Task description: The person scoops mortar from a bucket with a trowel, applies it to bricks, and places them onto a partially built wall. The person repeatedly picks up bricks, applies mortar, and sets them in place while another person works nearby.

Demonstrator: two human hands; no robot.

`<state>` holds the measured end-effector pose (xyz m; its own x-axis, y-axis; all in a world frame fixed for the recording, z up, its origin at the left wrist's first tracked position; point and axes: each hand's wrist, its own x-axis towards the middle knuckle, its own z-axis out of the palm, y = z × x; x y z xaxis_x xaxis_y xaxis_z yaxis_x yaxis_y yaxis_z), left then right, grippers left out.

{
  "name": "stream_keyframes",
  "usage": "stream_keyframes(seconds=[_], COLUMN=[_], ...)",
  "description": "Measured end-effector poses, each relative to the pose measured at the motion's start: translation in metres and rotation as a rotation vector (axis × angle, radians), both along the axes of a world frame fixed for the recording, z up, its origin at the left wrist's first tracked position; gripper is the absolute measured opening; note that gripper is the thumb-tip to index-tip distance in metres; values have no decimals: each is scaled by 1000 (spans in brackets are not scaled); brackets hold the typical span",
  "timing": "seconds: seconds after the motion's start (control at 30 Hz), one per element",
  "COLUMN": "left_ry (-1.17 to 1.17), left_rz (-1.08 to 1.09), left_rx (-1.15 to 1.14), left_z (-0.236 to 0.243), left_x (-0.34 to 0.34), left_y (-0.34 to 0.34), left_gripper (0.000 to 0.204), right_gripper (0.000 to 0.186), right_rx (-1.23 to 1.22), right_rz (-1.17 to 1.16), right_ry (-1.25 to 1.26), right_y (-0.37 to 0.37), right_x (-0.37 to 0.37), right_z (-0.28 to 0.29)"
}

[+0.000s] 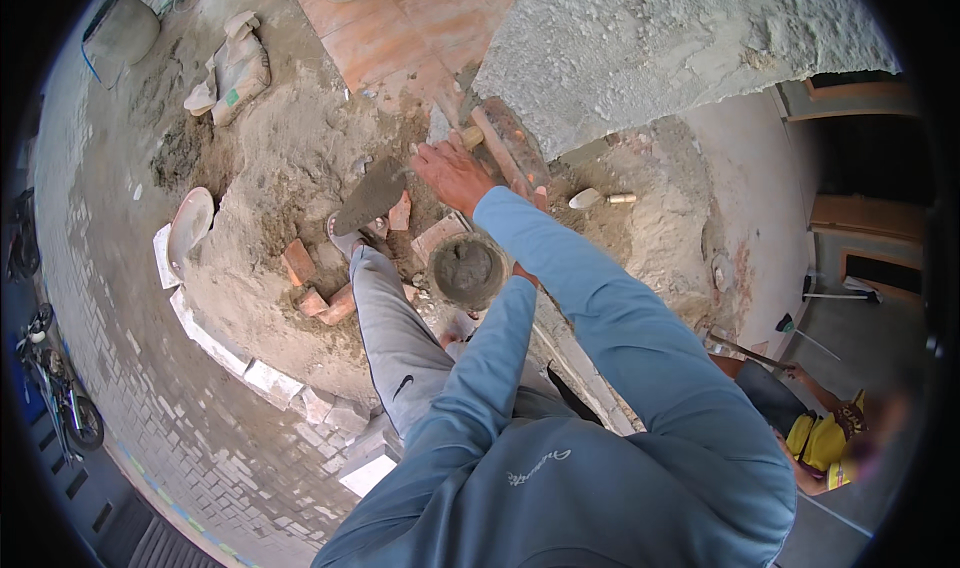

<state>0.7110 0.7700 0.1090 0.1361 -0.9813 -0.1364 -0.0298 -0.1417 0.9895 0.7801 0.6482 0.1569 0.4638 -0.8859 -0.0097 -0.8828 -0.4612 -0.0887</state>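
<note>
My right hand (455,176) is closed round the wooden handle of a trowel (372,196). The trowel's grey blade reaches left over the dirt, near my foot. Just beyond the hand, a row of bricks (512,148) lies along the rough grey concrete. My left hand (524,274) is at the right rim of a round bucket (466,271) of wet mortar. The right forearm hides most of that hand, so its fingers do not show. Loose brick pieces (341,305) lie around the bucket.
Rough concrete (680,43) spans the far right, beside orange tiles (400,30). A small wooden-handled tool (588,199) lies on sand. A torn sack (240,76), a dish (191,220) and a drum (122,30) stand left. Another person (815,433) is at lower right.
</note>
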Motion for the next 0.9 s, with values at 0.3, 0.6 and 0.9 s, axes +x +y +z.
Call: stream_keyframes(seconds=[0.3,0.6,0.9], left_ry=[-12,-18,-23], left_rz=[-66,-101,-644], left_rx=[147,193,47], left_z=[4,5,-25], left_x=[5,10,106], left_y=[-12,-15,-17], left_gripper=[66,66,64], right_gripper=[30,25,45], right_rx=[-51,-66,304], right_rz=[11,11,-371], right_ry=[-70,-22,-528], right_y=[-11,2,19], right_x=[-11,-9,34], right_z=[7,10,3])
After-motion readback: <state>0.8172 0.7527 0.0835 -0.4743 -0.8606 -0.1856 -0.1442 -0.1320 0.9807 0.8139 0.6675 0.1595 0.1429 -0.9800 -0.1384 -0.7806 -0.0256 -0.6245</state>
